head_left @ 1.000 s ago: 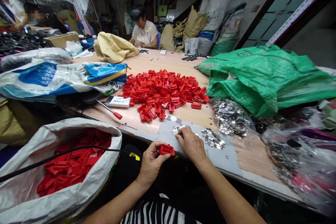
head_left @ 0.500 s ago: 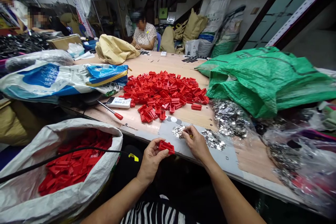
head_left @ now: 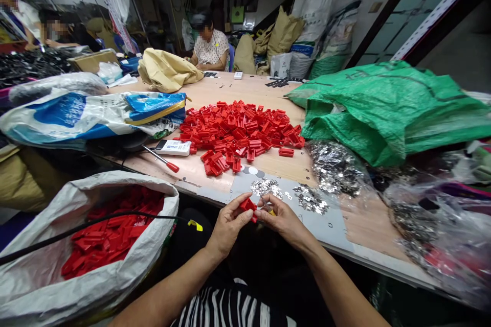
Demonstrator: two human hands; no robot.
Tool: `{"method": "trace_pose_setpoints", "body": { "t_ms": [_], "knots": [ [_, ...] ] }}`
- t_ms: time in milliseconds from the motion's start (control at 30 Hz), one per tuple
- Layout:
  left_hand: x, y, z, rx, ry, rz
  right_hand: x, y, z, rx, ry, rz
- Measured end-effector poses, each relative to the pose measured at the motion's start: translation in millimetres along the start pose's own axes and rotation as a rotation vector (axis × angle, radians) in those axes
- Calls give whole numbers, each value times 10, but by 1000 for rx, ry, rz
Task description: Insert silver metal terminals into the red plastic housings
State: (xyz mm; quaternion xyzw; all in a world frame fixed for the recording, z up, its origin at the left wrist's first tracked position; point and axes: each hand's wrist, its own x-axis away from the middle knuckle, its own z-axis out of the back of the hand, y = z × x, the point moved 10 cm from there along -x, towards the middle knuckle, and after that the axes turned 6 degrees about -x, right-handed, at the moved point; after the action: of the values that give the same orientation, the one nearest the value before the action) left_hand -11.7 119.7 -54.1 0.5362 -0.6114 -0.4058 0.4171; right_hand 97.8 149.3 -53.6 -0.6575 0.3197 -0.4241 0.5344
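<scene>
Head view: left hand point(head_left: 229, 225) nearer right hand point(head_left: 284, 222), red plastic piece point(head_left: 248, 206) between.

A sack point(head_left: 38, 286) of plastic clips point(head_left: 111, 235) stands to my left, off the table point(head_left: 276, 168). On the table, a heap of clips point(head_left: 238, 133) lies ahead of me (metal scraps point(head_left: 335, 168) sit to its right).

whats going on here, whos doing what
A person's left hand holds a small red plastic part up against a thin yellow-ended tool pinched in the right hand. Small silver pieces lie on a grey sheet, beside a heap of red parts on the wooden table. More red parts lie in a white woven sack to the left; a co-worker sits at the far end.
</scene>
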Motion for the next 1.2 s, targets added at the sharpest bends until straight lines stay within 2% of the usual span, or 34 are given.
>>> {"method": "trace_pose_setpoints", "body": {
  "t_ms": [67,167,367,467,567,700,833,967,1200],
  "knots": [
    [0,6,-10,-21,-4,-5,7,17,24,9,35,3],
    [-7,-28,-11,59,9,33,29,14,41,-3,66,-17],
    [-16,-79,-80,308,4,129,95,-54,46,-42,45,-24],
    [-34,-92,-89,332,-4,140,126,-62,94,1,43,10],
    [-85,-97,-45,200,-7,91,148,-77,199,217,90,82],
    [-177,-20,64,-240,27,-90,178,-141,277,562,162,215],
    [-250,30,66,-580,27,-206,179,-105,289,677,186,192],
    [-299,44,-5,-693,-30,-254,165,-108,266,705,163,166],
    [-323,71,-44,-745,-86,-283,125,-142,233,716,86,159]
  ]
}}
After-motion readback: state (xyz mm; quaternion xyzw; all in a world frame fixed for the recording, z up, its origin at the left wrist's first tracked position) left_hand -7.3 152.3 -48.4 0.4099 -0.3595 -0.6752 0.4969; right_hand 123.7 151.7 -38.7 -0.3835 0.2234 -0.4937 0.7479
